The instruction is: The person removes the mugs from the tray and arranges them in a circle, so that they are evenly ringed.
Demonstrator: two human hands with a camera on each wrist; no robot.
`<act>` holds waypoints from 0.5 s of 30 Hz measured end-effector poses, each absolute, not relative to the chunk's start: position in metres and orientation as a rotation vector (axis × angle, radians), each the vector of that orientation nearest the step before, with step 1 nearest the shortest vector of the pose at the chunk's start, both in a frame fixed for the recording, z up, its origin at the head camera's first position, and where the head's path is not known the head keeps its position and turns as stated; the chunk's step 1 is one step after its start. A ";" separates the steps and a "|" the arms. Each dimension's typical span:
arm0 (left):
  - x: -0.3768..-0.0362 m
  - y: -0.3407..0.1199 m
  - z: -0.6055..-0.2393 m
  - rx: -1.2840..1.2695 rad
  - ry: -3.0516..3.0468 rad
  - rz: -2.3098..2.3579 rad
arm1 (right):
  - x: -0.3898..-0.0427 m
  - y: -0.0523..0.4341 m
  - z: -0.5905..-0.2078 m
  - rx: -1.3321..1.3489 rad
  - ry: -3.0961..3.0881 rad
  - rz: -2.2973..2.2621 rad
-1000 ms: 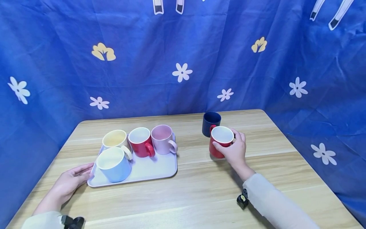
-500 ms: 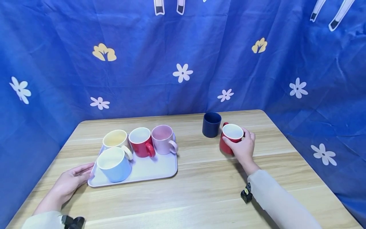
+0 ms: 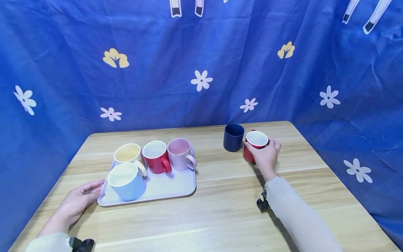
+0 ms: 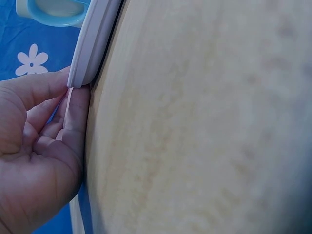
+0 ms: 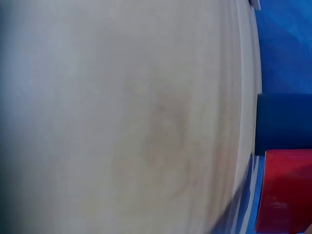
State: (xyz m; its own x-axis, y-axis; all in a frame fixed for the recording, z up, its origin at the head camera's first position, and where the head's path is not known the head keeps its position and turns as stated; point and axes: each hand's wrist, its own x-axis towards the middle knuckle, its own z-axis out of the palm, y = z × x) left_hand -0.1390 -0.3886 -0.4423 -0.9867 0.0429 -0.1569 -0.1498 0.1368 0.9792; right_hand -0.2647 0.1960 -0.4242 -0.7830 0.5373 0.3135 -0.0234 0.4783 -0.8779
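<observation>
My right hand (image 3: pixel 265 154) grips a red mug (image 3: pixel 248 156) with a white inside near its rim, thumb on the left side and fingers round the right. Its handle points to the back, mostly hidden. Close at its left stands a dark blue mug (image 3: pixel 232 141); whether they touch I cannot tell. In the right wrist view the red mug (image 5: pixel 285 192) is cut off by the frame. At the far left, my left hand (image 3: pixel 75 204) holds the near left edge of a pale lilac tray (image 3: pixel 170 187), its rim (image 4: pixel 87 53) between thumb and fingers.
On the tray stand a cream mug (image 3: pixel 121 154), a light blue mug (image 3: pixel 129 189), another red mug (image 3: pixel 155 164) and a pink mug (image 3: pixel 179 161). The wooden table (image 3: pixel 214 217) meets a blue patterned cloth (image 3: pixel 157 77) at the back and sides.
My right hand has carried the red mug to the right and slightly back, from in front of the dark blue mug to its right side. The left hand and tray have stayed put.
</observation>
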 end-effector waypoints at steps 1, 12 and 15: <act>-0.139 -0.388 -0.442 -0.119 2.253 1.969 | -0.267 0.196 -0.424 -0.438 -2.158 1.291; -0.141 -0.386 -0.437 -0.126 2.281 1.927 | -0.281 0.199 -0.422 -0.556 -2.150 1.255; -0.141 -0.385 -0.437 -0.119 2.296 1.906 | -0.283 0.199 -0.423 -0.575 -2.152 1.246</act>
